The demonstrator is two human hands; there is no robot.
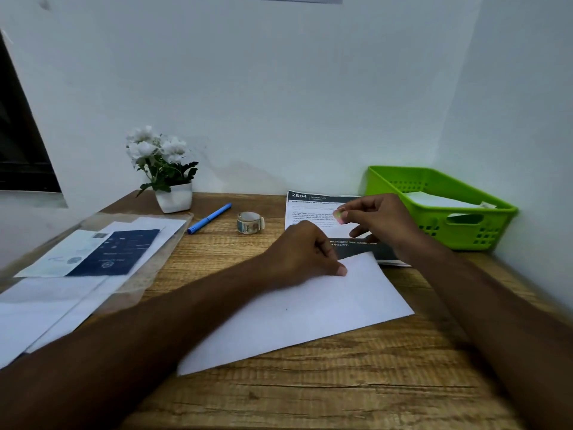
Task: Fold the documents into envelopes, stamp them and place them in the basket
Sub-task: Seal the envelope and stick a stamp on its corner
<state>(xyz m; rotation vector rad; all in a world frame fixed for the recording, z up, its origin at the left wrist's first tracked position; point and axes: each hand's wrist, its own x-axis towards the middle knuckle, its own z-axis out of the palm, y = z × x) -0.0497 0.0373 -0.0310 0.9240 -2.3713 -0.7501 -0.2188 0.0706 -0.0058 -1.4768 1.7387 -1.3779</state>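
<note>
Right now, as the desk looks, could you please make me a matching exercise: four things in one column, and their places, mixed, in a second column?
Things
1. pen
2. stamp roll
3. basket
4. single stamp

Places
A. pinched in the right hand
B. between pen and printed sheet
C. far right corner of the desk
D. just right of the flower pot

Pairs: 1-D, 2-B, 3-C, 4-A

L hand curled, thumb down; R hand pinches stamp.
</note>
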